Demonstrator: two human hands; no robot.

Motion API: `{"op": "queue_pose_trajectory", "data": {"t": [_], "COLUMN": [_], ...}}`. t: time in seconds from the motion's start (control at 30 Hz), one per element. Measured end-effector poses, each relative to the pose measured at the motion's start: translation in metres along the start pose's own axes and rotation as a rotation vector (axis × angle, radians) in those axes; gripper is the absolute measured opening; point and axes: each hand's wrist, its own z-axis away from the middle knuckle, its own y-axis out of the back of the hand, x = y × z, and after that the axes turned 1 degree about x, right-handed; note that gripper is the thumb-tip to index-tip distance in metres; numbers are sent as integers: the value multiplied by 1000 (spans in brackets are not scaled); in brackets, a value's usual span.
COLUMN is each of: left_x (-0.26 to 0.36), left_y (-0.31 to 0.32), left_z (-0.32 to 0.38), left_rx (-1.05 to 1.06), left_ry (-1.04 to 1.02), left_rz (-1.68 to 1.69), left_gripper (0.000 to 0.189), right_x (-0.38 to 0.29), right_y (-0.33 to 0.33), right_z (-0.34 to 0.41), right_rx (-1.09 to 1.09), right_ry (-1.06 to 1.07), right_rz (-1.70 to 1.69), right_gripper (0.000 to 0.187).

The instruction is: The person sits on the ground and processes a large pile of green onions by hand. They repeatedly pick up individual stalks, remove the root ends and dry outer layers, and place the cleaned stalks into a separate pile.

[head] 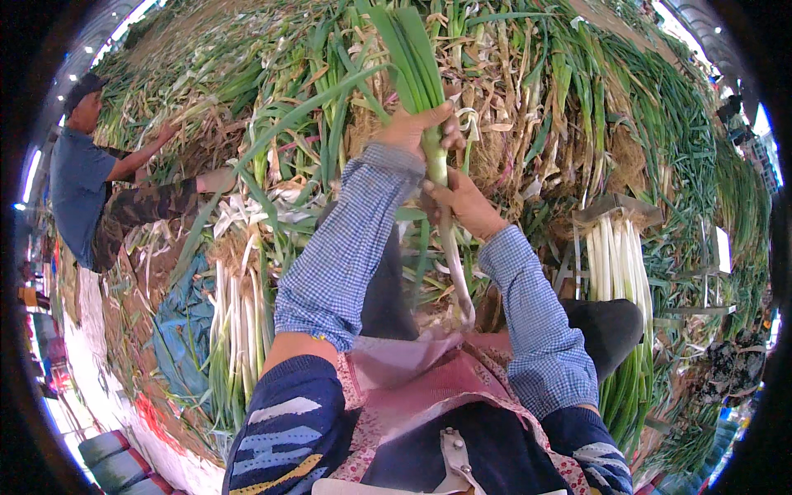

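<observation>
Before my body I hold a long green onion [455, 253], its green leaves up and its white stem and root end down by my apron. My left hand [416, 129] is closed around the stalk where the leaves begin. Just below, my right hand [461, 201] grips the pale upper stem. Trimmed green onions [238, 322] lie in a pile to the left, roots up. At the right, a bundle of white-stemmed green onions [619, 266] rests with its root ends at a metal bracket [619, 207].
Untrimmed green onions with dry leaves and roots [495, 111] are heaped ahead. A co-worker [86, 173] sits at the left, one arm over the heap. A blue plastic sheet [182, 328] lies at the left; a metal frame [705, 272] stands at the right.
</observation>
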Motion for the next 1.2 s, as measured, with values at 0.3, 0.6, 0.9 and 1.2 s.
{"op": "queue_pose_trajectory", "data": {"t": [0.3,0.6,0.9,1.2], "left_x": [-26,-32,8,26], "left_y": [55,67,46,58], "left_z": [-23,-29,-10,5], "left_rx": [422,531,660,407], "left_ry": [-33,-200,-221,-120], "left_rz": [-307,-368,-118,-67], "left_gripper": [59,63,50,47], "right_x": [3,-5,99,50], "right_y": [-19,-17,20,30], "right_z": [3,7,117,124], "right_rx": [552,453,-143,75], "right_ry": [309,844,262,82], "right_rz": [1234,1101,1297,608], "right_gripper": [19,17,24,19]}}
